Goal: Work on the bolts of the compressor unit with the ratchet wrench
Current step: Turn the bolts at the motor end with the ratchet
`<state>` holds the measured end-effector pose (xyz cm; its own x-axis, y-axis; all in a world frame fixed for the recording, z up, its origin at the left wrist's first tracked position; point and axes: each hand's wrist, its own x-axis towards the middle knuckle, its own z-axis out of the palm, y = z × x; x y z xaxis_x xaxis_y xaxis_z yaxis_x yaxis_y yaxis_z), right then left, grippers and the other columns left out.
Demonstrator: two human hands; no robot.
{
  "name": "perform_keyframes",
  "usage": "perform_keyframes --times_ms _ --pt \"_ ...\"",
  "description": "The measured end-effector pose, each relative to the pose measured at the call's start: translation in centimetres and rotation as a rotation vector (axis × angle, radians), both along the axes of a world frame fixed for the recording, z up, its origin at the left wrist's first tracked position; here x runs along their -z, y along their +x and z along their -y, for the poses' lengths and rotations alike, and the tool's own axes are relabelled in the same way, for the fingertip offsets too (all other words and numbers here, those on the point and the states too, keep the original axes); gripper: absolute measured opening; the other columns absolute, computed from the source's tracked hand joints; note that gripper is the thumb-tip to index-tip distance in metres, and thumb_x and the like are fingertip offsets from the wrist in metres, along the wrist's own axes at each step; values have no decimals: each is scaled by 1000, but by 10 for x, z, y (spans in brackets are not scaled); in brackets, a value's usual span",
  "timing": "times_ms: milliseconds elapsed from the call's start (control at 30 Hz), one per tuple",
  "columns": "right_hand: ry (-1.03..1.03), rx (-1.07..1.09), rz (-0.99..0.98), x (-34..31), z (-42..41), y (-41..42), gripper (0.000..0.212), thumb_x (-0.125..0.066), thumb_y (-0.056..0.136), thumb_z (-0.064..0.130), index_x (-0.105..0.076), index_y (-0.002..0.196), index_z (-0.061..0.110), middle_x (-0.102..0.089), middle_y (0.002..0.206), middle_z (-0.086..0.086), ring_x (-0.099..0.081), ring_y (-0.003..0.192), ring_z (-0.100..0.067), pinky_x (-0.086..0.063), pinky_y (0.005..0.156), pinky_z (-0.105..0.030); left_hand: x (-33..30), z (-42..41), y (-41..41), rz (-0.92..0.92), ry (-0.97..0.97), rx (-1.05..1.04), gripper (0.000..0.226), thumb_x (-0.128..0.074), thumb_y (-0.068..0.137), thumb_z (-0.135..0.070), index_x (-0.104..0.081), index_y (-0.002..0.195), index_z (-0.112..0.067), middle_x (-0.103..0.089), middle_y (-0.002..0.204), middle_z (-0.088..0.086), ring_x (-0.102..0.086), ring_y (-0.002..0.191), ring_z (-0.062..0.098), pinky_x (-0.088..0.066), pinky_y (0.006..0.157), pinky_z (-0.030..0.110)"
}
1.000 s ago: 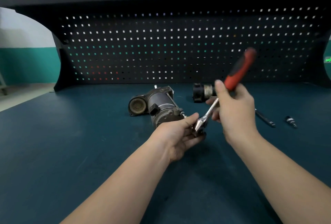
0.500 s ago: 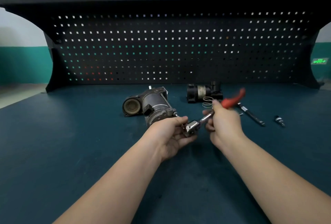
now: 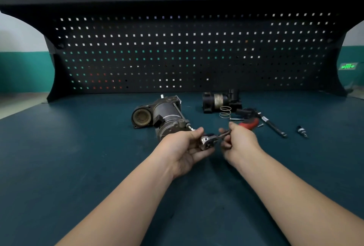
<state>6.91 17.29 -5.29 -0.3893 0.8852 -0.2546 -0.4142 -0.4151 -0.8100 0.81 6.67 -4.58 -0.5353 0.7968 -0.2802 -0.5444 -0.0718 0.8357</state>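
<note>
The grey compressor unit point(image 3: 161, 116) lies on its side on the blue-green bench top, a long bolt point(image 3: 190, 127) sticking out of its near end. Just in front of it I hold the ratchet wrench point(image 3: 208, 141) in both hands. My left hand point(image 3: 187, 147) cradles and pinches the chrome ratchet head from the left. My right hand point(image 3: 239, 143) grips the shaft near the red handle point(image 3: 250, 123), which points away to the right, almost level. The wrench head is a little apart from the bolt end.
Behind the hands lie a black cylindrical motor part point(image 3: 220, 101), a wire spring point(image 3: 225, 111), a black extension bar point(image 3: 272, 125), a small fitting point(image 3: 302, 131) and a loose screw point(image 3: 260, 125). A black pegboard point(image 3: 187, 53) closes the back of the bench.
The red handle has swung down from steeply raised to nearly level. My right hand has dropped and come closer to my left hand, which has kept hold of the ratchet head.
</note>
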Motion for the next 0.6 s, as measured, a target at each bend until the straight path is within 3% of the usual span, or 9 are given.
perform_keyframes --times_ms 67,200,267,300,333,400,533,600 --pt "290 47 7 -5 4 1 19 -53 98 20 -49 80 15 -60 59 -7 -38 25 -4 -25 29 -13 1 -1 -1 -1 0 -17 11 -59 90 -7 -57 88 4 -64 78 17 -62 71 25 -57 53 32" --pt "1222 89 21 -23 26 10 15 -62 87 38 -50 80 33 -64 61 3 -57 42 -10 -43 43 -25 2 -2 1 -42 35 -3 15 -55 92 -6 -60 79 0 -62 67 11 -60 61 19 -57 48 27" --pt "1508 116 103 -17 37 8 16 -61 85 43 -47 82 34 -62 66 6 -61 54 -12 -48 53 -31 3 0 1 -84 38 14 31 -46 91 2 -63 66 -2 -60 52 6 -59 47 14 -53 42 23" --pt "1555 142 127 -14 41 8 17 -59 86 44 -47 84 33 -60 66 5 -60 55 -13 -48 54 -31 4 2 0 -89 41 12 34 -44 91 3 -64 64 -1 -60 52 6 -60 45 14 -52 41 23" --pt "1529 166 137 -13 42 7 17 -58 87 44 -46 84 32 -60 64 5 -60 54 -14 -48 54 -32 3 3 0 -86 47 15 30 -45 92 2 -64 69 0 -62 56 8 -62 48 15 -53 43 25" --pt "1279 206 121 -12 31 6 19 -57 90 42 -47 81 28 -62 59 3 -58 46 -13 -46 46 -29 3 3 -2 -57 55 16 15 -50 93 -3 -60 85 2 -64 72 14 -63 63 21 -58 51 32" --pt "377 168 110 -4 -4 7 20 -55 96 23 -50 78 16 -64 55 -1 -42 28 -5 -31 32 -15 5 -3 -1 -17 53 4 14 -53 94 -12 -57 88 1 -68 78 18 -65 71 27 -59 59 36" --pt "150 133 70 0 -11 8 19 -53 96 17 -48 79 13 -64 62 -8 -41 27 -4 -28 31 -14 6 -6 -3 12 40 -35 22 -54 94 -22 -58 89 -1 -69 76 18 -66 73 27 -59 58 35"
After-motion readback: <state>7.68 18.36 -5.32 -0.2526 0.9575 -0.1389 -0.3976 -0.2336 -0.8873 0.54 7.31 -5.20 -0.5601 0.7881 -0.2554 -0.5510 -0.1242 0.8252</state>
